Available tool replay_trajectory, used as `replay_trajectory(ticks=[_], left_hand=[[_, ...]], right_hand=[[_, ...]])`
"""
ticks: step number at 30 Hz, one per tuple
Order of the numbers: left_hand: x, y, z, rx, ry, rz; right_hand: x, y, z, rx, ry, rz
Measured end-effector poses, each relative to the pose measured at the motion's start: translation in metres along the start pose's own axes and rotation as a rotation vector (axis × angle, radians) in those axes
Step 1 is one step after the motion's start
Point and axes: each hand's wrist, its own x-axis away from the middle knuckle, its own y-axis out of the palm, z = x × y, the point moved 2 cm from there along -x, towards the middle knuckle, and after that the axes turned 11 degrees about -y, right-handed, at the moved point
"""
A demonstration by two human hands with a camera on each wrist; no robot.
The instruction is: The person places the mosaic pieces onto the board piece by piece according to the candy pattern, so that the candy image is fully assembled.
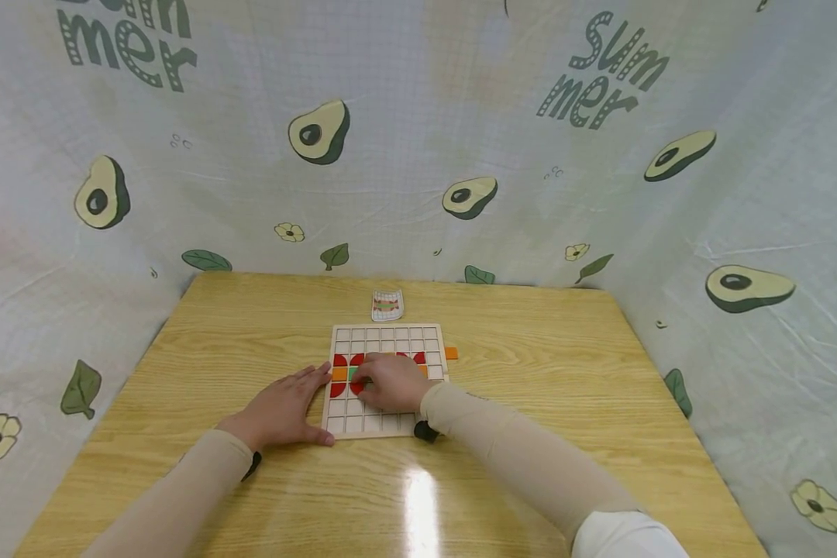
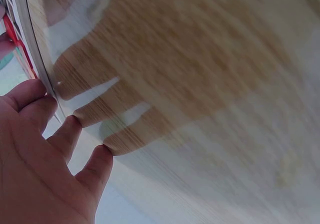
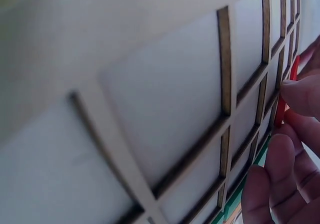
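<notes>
A light wooden grid board (image 1: 384,425) lies on the table, with red, orange and green pieces in its middle rows. My left hand (image 1: 282,409) has its fingers spread, with fingertips and thumb at the board's left edge; in the left wrist view, the left hand (image 2: 47,154) touches the table beside that edge. Over the board's middle, my right hand (image 1: 396,383) pinches a red tile (image 1: 357,387) by the second column. The right wrist view has this red tile (image 3: 281,109) between thumb and finger, at a cell. My right hand hides several pieces behind it.
Beyond the board lies a small pattern card (image 1: 387,305) with a printed coloured grid. An orange piece (image 1: 451,353) sits against the board's right edge. A printed cloth (image 1: 404,139) hangs behind the wooden table (image 1: 544,372) and along its sides.
</notes>
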Motion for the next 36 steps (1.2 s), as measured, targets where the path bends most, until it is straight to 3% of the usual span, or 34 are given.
replay_trajectory(ticks=[21, 29, 36], left_hand=[[-0.002, -0.001, 0.000, 0.004, -0.021, -0.013], [-0.001, 0.000, 0.002, 0.000, -0.030, -0.010], [0.000, -0.001, 0.001, -0.009, -0.019, -0.006]], right_hand=[[0.011, -0.009, 0.010, 0.008, 0.003, -0.004], [0.037, -0.026, 0.035, -0.056, 0.006, 0.016], [0.071, -0.041, 0.060, -0.086, 0.092, 0.036]])
